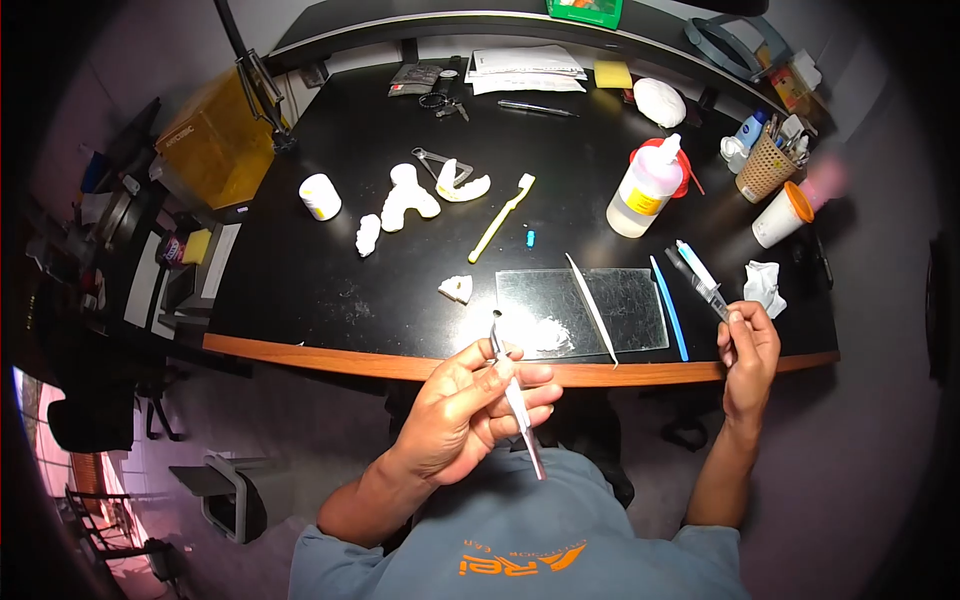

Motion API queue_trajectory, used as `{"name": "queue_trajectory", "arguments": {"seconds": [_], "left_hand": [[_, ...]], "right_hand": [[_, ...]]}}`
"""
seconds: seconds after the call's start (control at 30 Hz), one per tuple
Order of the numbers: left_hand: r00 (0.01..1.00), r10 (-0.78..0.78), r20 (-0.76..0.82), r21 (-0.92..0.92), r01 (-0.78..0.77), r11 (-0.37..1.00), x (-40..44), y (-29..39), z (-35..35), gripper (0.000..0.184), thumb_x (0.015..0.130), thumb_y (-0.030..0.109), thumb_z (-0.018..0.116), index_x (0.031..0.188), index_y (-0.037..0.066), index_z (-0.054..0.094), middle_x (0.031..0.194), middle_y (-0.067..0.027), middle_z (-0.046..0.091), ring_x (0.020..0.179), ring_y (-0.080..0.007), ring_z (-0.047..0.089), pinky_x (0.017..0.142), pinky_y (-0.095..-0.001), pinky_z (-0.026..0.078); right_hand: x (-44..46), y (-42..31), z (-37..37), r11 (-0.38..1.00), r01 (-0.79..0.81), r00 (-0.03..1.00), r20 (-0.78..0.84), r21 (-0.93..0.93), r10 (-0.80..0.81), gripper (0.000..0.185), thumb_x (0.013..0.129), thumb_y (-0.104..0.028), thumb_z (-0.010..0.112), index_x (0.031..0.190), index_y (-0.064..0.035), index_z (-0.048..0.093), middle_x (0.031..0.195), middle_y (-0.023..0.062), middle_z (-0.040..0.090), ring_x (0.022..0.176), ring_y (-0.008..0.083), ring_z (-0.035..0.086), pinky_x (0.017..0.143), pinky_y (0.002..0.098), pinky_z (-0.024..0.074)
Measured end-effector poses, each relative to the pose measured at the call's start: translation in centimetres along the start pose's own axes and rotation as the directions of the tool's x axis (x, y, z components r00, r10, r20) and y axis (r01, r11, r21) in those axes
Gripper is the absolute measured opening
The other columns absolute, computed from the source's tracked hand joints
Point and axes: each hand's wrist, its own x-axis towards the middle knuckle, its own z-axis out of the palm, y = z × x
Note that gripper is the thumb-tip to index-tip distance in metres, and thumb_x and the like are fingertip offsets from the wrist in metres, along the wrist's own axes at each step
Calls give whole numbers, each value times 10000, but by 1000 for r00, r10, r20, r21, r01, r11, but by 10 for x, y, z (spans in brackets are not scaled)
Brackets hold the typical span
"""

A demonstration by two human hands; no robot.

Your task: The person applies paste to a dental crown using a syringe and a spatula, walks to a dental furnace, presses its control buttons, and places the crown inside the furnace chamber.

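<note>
My left hand (pixel 450 415) is closed around a slim silvery tool (pixel 516 398) that looks like tweezers, held above the desk's front edge. Its upper tip carries or ends in a small dark piece. On the right, the fingers of my right hand (pixel 750 350) pinch the near end of a dark, pen-like tool (pixel 690 278). A blue-and-white pen-like item (pixel 697 264) lies along it; I cannot tell whether I hold that too. Between my hands is a glass slab (pixel 635 310) with white powder (pixel 548 336), a white stick (pixel 590 305) and a blue stick (pixel 669 308).
Dental models (pixel 408 200), a cast piece (pixel 456 289), a yellow toothbrush (pixel 502 217) and a white jar (pixel 320 197) stand or lie left of centre. Further right are a liquid bottle (pixel 645 190), an orange-rimmed cup (pixel 780 218), a pen holder (pixel 768 168) and crumpled tissue (pixel 764 288).
</note>
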Motion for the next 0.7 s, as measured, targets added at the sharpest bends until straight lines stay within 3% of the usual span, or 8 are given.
{"name": "queue_trajectory", "arguments": {"seconds": [0.1,0.2,0.23,0.3,0.33,0.43,0.57,0.7], "left_hand": [[999,-31,15,41,30,999,-4,2,-9,271,1079,98,562,1328,4,508,1212,-245,691,1105,-361,745,933,-475,665],[996,-63,-57,87,67,994,-7,4,-8,287,1093,125,534,1349,-3,509,1101,-197,698,936,-297,776,799,-403,687],[996,-88,-16,56,89,995,-9,7,-9,300,1098,139,525,1358,-9,509,1033,-169,675,847,-256,741,724,-359,651],[988,-139,67,-5,140,990,-13,17,-11,329,1106,166,507,1378,-19,508,897,-114,630,671,-173,670,574,-271,577],[986,-168,1,146,166,975,-16,26,-5,357,1112,195,483,1383,-35,521,761,-34,474,522,-74,417,462,-208,360],[951,-304,65,257,278,925,-16,54,-25,341,1106,174,457,1312,-79,560,733,25,384,504,-24,290,428,-197,248],[955,-296,33,377,263,888,-17,79,-35,402,1088,206,441,1189,-152,591,669,53,332,488,-10,253,401,-205,211],[941,-327,85,344,280,896,-18,91,-41,393,1102,180,392,1184,-144,600,666,62,333,486,-4,252,393,-188,207]], "right_hand": [[-4,28,-6,855,198,947,-132,-479,-293,124,1053,-72,562,998,-8,653,766,26,653,641,107,566,621,284,440],[-12,34,1,741,157,936,-140,-653,-322,105,1040,-78,599,1016,9,654,818,80,707,721,200,656,730,371,493],[-13,31,6,708,166,926,-139,-687,-352,83,1002,-65,648,1016,11,676,850,119,727,775,272,672,768,403,505],[-13,30,8,624,211,907,-87,-752,-411,78,980,-50,666,1009,17,694,863,124,729,817,292,670,770,414,505],[-12,29,9,580,232,898,-59,-781,-437,77,970,-42,675,1006,20,703,870,126,730,837,301,669,771,419,505],[-10,27,8,520,249,896,-10,-817,-445,73,931,-37,711,972,22,726,901,137,706,871,331,644,787,437,495],[-8,28,6,529,243,913,8,-814,-407,65,915,-39,726,951,15,726,896,127,668,863,328,623,797,434,485],[-3,30,4,561,228,926,0,-796,-377,47,898,-25,722,920,17,727,868,119,650,848,304,617,796,424,483]]}}
